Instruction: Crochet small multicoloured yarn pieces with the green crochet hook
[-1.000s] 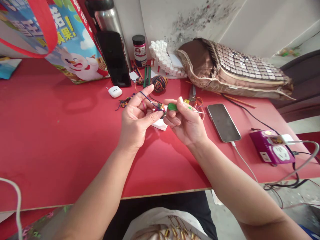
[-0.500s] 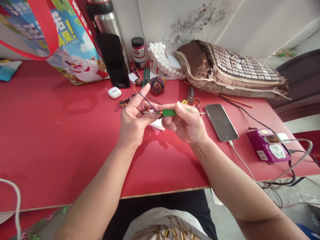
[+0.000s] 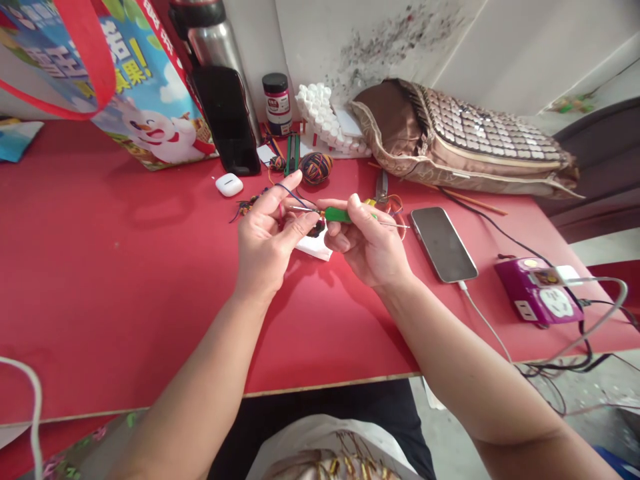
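Observation:
My right hand (image 3: 373,243) is closed around the green grip of a crochet hook (image 3: 337,214), whose thin metal shaft points left toward my other hand. Thumb and fingers of my left hand (image 3: 267,237) pinch a small dark piece of crochet work (image 3: 316,229), partly hidden by the thumb. A dark blue strand of yarn (image 3: 293,195) runs over the raised left index finger down to the hook. Behind the hands lies a multicoloured yarn ball (image 3: 316,168). Under them is a white paper or pad (image 3: 314,247), mostly covered.
Right of my hands lies a charging phone (image 3: 444,244), then a purple power socket (image 3: 539,291) with cables. Behind stand a dark phone (image 3: 227,120), a steel bottle (image 3: 215,50), a jar (image 3: 277,105) and a sequined bag (image 3: 480,137). A white earbud case (image 3: 230,185) sits left.
The hook has shifted slightly upward and its left end tilts up. More of the dark crochet work now shows below the left thumb.

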Demonstrator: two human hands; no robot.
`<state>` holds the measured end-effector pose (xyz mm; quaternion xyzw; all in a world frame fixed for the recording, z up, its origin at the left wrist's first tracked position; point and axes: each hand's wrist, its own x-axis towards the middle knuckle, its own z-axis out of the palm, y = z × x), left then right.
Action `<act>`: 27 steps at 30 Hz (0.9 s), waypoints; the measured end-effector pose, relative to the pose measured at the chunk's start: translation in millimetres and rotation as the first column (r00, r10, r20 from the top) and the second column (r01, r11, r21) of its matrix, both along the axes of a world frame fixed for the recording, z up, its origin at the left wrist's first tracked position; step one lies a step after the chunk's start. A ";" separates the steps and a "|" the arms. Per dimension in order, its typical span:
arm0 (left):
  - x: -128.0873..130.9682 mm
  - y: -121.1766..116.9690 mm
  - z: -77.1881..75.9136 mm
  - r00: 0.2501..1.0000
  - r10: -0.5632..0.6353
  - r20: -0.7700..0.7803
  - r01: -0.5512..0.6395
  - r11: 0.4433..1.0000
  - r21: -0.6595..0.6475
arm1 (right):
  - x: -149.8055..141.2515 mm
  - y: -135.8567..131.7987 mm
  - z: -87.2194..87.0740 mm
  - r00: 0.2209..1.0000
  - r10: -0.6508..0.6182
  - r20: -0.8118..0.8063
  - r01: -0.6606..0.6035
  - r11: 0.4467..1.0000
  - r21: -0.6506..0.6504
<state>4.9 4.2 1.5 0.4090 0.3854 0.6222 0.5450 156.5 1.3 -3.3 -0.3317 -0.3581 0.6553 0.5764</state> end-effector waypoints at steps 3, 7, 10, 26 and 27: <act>-0.1 2.2 -1.3 1.000 0.018 -0.009 -0.018 1.000 -0.005 | -1.1 -1.8 -0.1 1.000 -0.005 0.008 0.005 1.000 -0.002; 0.6 2.7 -2.6 1.000 -0.003 0.006 0.004 1.000 -0.022 | -2.4 -3.5 0.0 1.000 -0.027 -0.013 0.027 1.000 0.012; 1.8 1.4 -2.7 0.999 -0.022 0.034 0.024 0.999 -0.038 | -2.6 -4.4 -0.2 1.000 -0.027 0.003 0.027 0.999 0.042; -7.7 6.4 -3.0 0.933 -0.192 0.304 0.269 0.933 -0.239 | -6.8 -16.1 -11.9 0.947 -0.202 0.249 0.128 0.950 0.284; -9.0 7.0 -2.4 0.934 -0.195 0.300 0.268 0.936 -0.227 | -5.9 -14.3 -10.8 0.967 -0.160 0.199 0.106 0.960 0.259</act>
